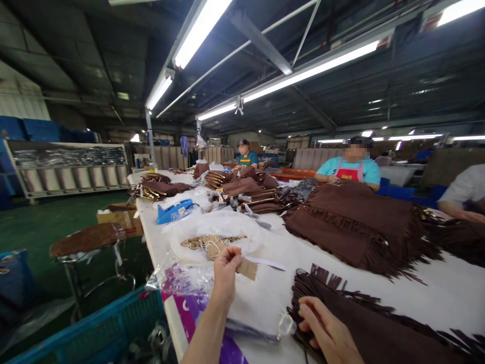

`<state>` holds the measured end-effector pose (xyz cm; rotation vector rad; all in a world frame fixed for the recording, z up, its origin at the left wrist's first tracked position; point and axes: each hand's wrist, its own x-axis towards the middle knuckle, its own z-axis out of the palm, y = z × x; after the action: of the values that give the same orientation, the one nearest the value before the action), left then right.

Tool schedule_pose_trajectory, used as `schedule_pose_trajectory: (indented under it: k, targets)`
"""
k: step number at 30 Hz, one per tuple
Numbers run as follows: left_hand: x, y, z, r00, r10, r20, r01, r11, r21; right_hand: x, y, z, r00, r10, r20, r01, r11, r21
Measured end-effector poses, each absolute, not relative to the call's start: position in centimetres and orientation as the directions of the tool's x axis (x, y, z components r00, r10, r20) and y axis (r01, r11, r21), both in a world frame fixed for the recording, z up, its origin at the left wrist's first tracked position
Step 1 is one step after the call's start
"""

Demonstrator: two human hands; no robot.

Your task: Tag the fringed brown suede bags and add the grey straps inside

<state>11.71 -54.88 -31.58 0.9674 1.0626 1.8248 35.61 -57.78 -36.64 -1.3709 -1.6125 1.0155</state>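
My left hand [226,270] is pinched on a small brown paper tag [247,269], raised over the white-covered table. To the right, my right hand [322,326] has its fingers curled at the edge of a dark brown fringed bag [371,323]; what its fingertips hold, if anything, is too small to make out. Beyond my left hand, a white plastic bag [172,247] lies open with more tags and pale strings [212,243] inside. Clear plastic and a purple printed sheet [193,308] lie under and beside my left forearm.
A large brown fringed stack [352,217] lies at the right, more brown pieces [246,189] further back. A blue tool [174,211] sits by the left edge. A teal crate [102,333] and stool [87,240] stand left. Several people are across the table.
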Motion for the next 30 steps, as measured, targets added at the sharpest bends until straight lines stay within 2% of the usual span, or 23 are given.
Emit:
schedule_pose_trajectory:
  k: [2,4,5,7,9,11,13,15,17,23,30]
  targets:
    - [10.6,-55.1,-31.2,-0.294,0.921,0.254,-0.168,-0.311,0.935,35.6,-57.9,-36.5,-0.121,0.991,0.056,0.379,0.098,-0.92]
    - [9.1,-55.3,-31.0,-0.167,0.929,0.33,0.13,-0.311,0.942,35.6,-58.0,-36.4,-0.101,0.994,0.051,0.374,0.086,-0.924]
    - [8.2,-55.3,-31.0,-0.104,0.922,0.374,0.343,-0.32,0.883,35.6,-58.1,-36.4,-0.089,0.995,0.047,0.37,0.077,-0.926]
    - [6.2,-55.3,-31.5,0.022,0.908,0.418,0.715,-0.306,0.628,35.6,-58.0,-36.1,-0.061,0.998,0.029,0.383,0.051,-0.922]
    - [4.4,-55.3,-32.5,0.143,0.926,0.35,0.895,-0.272,0.354,35.0,-57.8,-35.4,-0.054,0.996,0.066,0.458,0.084,-0.885]
    - [3.4,-55.5,-33.7,0.198,0.948,0.25,0.948,-0.25,0.195,33.8,-57.1,-34.4,-0.105,0.974,0.2,0.564,0.224,-0.795]
    - [3.2,-55.8,-34.6,0.195,0.956,0.22,0.965,-0.227,0.129,31.8,-56.0,-33.4,-0.237,0.912,0.335,0.643,0.406,-0.65]
    - [3.5,-56.1,-35.1,0.184,0.957,0.226,0.972,-0.212,0.105,29.2,-54.5,-32.8,-0.359,0.859,0.363,0.7,0.506,-0.505]
    - [3.8,-56.4,-35.1,0.178,0.958,0.225,0.975,-0.203,0.095,26.5,-53.0,-32.7,-0.407,0.851,0.332,0.751,0.519,-0.41]
    - [3.4,-56.2,-35.7,0.16,0.959,0.233,0.972,-0.195,0.134,21.8,-50.4,-33.6,-0.411,0.879,0.243,0.833,0.47,-0.291]
    - [3.3,-55.9,-36.3,0.165,0.95,0.264,0.964,-0.211,0.159,24.2,-49.5,-32.6,-0.474,0.866,0.159,0.832,0.499,-0.241]
